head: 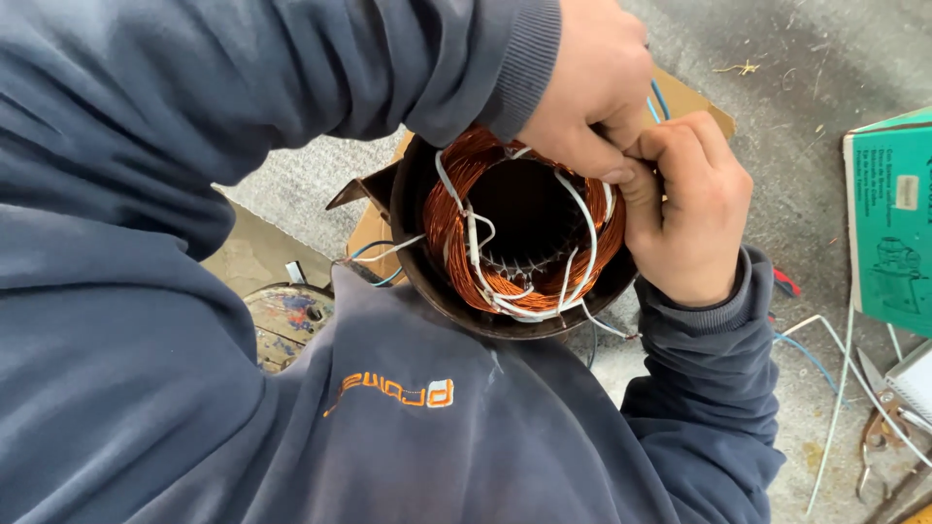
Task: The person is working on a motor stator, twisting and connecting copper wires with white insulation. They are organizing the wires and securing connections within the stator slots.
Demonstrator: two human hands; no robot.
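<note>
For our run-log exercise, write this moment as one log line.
left hand: pinching white cord | right hand: gripping motor rim | copper coil: in dark housing | green box: right

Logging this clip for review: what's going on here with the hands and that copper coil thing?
A person in a dark blue sweatshirt works with both hands at the rim of a round motor housing wound with copper wire. The left hand and right hand meet at the far edge, pinching the white tubing laced over the winding. A green box and pliers lie nearby.
</note>
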